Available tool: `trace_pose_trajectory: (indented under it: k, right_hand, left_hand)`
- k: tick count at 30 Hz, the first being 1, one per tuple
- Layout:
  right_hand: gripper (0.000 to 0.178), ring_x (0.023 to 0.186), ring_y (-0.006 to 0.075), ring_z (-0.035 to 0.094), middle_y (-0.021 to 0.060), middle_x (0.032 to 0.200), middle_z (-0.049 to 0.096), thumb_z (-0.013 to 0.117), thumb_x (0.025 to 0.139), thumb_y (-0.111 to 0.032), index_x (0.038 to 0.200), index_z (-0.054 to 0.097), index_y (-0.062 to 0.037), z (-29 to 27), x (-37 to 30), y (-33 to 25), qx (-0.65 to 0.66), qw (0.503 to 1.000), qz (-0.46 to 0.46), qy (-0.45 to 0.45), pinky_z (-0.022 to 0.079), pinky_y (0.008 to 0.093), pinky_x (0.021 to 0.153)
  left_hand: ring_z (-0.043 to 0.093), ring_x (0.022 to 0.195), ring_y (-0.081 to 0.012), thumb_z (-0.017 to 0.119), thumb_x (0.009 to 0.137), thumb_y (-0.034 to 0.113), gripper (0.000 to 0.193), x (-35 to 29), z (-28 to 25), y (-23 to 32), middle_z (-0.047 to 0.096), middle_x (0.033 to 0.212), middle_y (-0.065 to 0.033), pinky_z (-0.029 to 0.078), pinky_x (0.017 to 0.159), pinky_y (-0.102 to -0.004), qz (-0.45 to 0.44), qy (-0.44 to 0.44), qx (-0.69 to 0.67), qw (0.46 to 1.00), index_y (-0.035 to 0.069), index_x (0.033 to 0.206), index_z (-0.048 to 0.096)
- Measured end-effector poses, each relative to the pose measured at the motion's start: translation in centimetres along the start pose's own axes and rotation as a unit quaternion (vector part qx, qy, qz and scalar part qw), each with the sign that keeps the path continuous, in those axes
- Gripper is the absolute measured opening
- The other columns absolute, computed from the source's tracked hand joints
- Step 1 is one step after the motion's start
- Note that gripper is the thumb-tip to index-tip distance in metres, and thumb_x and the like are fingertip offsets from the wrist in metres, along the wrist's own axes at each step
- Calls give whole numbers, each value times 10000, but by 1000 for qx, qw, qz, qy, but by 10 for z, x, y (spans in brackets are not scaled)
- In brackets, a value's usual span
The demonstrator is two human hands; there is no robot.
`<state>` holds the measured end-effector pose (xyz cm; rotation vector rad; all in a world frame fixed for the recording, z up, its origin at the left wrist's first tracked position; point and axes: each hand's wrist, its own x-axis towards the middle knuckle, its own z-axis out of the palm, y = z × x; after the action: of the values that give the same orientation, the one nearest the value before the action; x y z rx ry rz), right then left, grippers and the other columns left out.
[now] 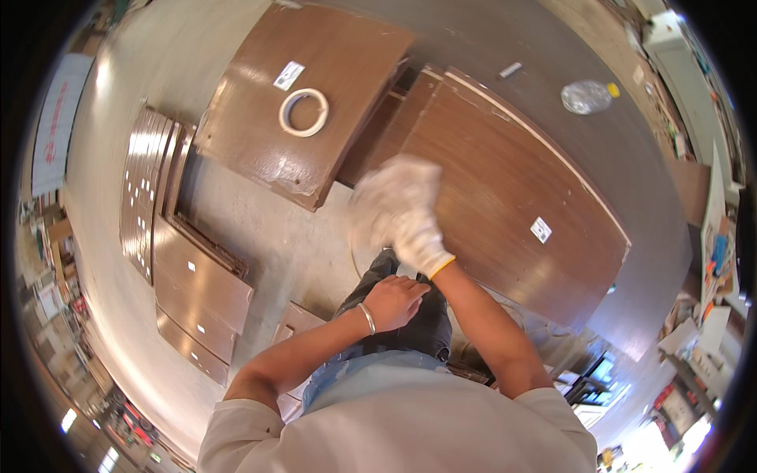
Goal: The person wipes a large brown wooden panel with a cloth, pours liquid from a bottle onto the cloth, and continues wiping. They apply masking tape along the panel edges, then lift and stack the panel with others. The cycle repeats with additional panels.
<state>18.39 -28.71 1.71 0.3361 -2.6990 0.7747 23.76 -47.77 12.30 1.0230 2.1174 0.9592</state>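
Note:
My right hand (pixel 406 209) wears a pale knitted work glove with a yellow-edged cuff. It is lifted in front of me, and motion smears its fingers. My bare left hand (pixel 394 303), with a bracelet (pixel 367 318) at the wrist, is close to my body below the glove. Its fingers are curled; whatever may be inside them is hidden. Beyond the gloved hand, to the right, lies a stack of brown wood-look panels (pixel 505 197) with a white label (pixel 541 229). Another brown panel stack (pixel 339 59) at the far left carries a roll of tape (pixel 303 133).
More brown panels (pixel 146 189) are stacked on the floor at the left, with further panels (pixel 201 272) nearer me. A clear plastic bottle (pixel 585 97) with a yellow cap lies on the dark surface at far right. Cluttered shelving (pixel 714 260) lines the right rim.

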Motion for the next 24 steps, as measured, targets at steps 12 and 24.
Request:
trace_pose_trajectory:
  k: [12,24]
  right_hand:
    - [454,1441,239,425,107,1493,533,499,1063,-172,1501,474,-54,-36,-78,-66,212,934,250,-145,308,375,1232]
    - [210,843,352,664,205,948,713,622,981,-258,1005,719,-73,-266,-322,76,-205,516,781,286,522,509,778]
  left_hand:
    - [711,895,-339,646,854,-50,350,109,-47,36,751,960,-134,564,822,-435,139,13,-17,990,73,1170,734]
    - [584,1266,-411,669,924,86,382,238,-9,-46,635,1402,-175,478,1063,-537,98,133,282,945,52,1304,651]
